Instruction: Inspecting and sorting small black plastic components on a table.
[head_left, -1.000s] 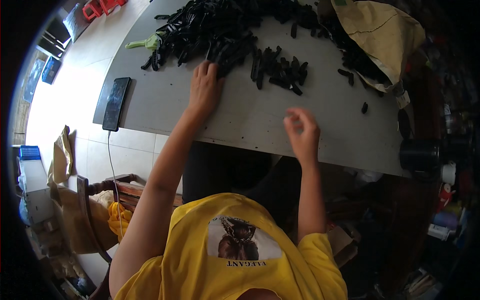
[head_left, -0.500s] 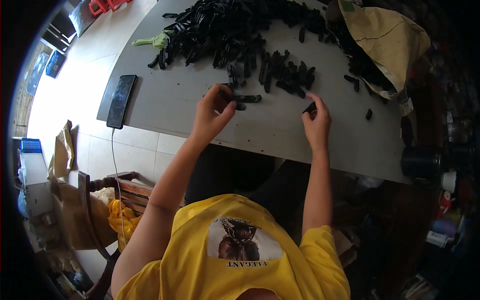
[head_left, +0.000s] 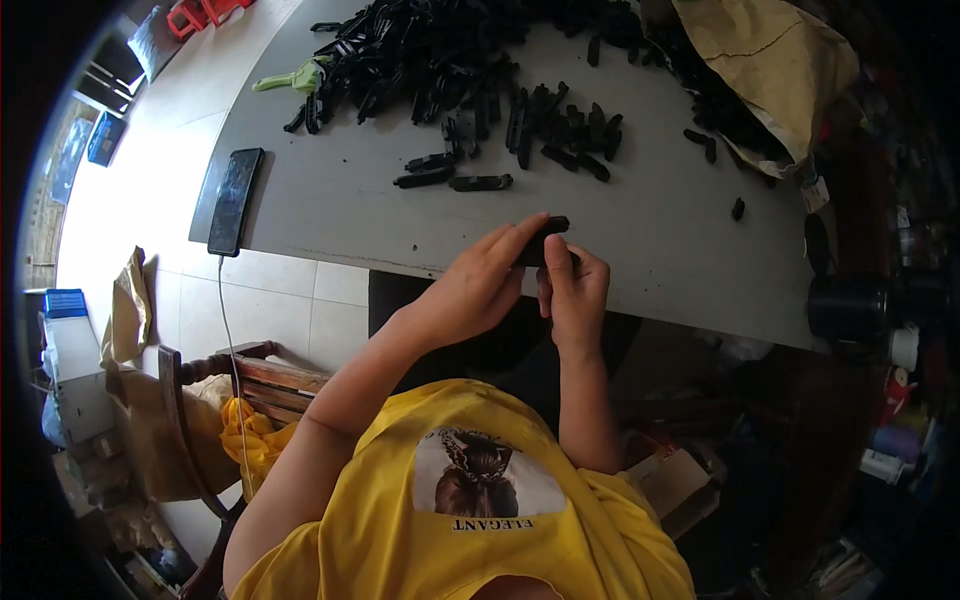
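My hands meet just over the table's near edge. My left hand has its fingers closed on a small, dark, elongated plastic piece. From the other side my right hand grips it too, thumb pressed along it. The fingers cover most of the piece, and I cannot tell whether it is one part or two together. Beyond my hands a single black piece lies flat, with another black piece to its left. A small cluster of black pieces lies farther right.
A large heap of black pieces covers the far part of the grey table, beside a light green tool. A brown paper bag with black pieces stands far right. A cabled phone rests left; a wooden chair stands below.
My right hand has moved left and nearer to me, and my left hand right and nearer, so they now meet on the black piece. The pieces my left hand was over lie uncovered.
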